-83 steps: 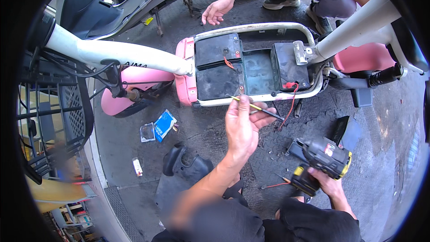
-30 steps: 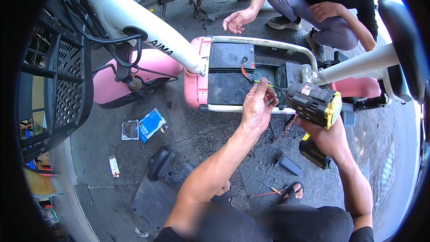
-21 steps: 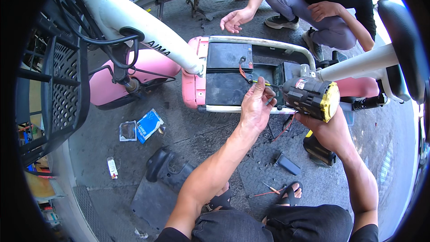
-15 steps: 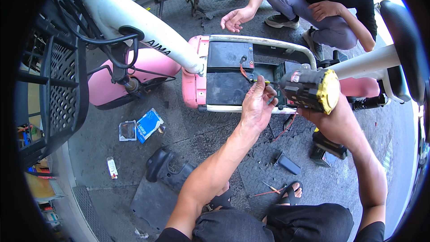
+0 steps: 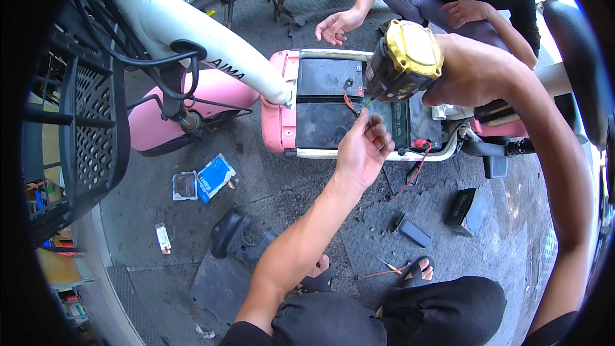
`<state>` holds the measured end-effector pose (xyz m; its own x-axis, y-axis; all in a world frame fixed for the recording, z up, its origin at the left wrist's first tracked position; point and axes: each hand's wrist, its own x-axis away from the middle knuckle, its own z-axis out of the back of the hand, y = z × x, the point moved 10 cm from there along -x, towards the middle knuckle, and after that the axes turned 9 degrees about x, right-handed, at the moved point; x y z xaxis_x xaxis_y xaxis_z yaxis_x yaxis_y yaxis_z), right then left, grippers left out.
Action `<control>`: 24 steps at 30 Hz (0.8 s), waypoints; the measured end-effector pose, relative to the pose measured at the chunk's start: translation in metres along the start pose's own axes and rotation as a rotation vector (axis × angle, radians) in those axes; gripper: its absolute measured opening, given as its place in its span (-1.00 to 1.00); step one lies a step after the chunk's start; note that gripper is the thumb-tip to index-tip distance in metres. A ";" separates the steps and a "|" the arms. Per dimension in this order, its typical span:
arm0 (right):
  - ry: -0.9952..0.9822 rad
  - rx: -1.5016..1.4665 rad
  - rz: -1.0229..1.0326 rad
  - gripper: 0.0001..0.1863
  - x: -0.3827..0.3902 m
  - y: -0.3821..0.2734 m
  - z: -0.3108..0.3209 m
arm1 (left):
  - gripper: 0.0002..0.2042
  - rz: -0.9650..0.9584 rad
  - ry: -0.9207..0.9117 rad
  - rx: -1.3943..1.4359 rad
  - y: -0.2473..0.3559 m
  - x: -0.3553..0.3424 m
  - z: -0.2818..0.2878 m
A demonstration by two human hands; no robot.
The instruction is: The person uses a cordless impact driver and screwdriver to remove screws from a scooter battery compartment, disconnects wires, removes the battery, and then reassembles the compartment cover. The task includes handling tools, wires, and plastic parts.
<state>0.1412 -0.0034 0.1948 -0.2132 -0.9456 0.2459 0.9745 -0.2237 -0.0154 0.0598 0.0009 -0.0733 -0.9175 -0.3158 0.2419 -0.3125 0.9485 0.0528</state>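
Note:
My right hand grips a black-and-yellow cordless drill, its bit pointing down and left over the battery bay. The bit's tip sits beside the thumb and fingertips of my left hand. Those fingers are curled in a pinch at a terminal, by the end of a short red wire; what lies between them is too small to make out. Black batteries fill the bay of a pink-and-white electric scooter. Behind my fingers and the drill, part of the bay is hidden.
A person squats across the scooter, one hand held out over it. On the floor lie a blue packet, a black box, a screwdriver and a dark plastic cover. A black basket stands at left.
My right hand has raised and turned the drill, swinging it up and left so its bit angles downward. My left hand has shifted slightly left, still by the terminal.

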 end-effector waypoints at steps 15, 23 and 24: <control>-0.054 -0.069 -0.269 -0.61 0.035 0.003 -0.020 | -0.54 -0.927 0.187 -1.735 0.122 0.021 -0.040; 0.207 -0.219 -0.342 -0.61 0.087 0.003 -0.041 | -0.76 -0.770 0.189 -1.954 0.113 -0.011 -0.058; 0.231 -0.230 -0.405 -0.61 0.100 0.008 -0.051 | -0.76 -0.760 0.185 -1.899 0.111 -0.010 -0.058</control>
<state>0.1241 -0.1118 0.1701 -0.6050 -0.7942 0.0563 0.7758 -0.6039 -0.1828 0.0486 0.1109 -0.0135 -0.6858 -0.6866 -0.2414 0.1663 -0.4708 0.8664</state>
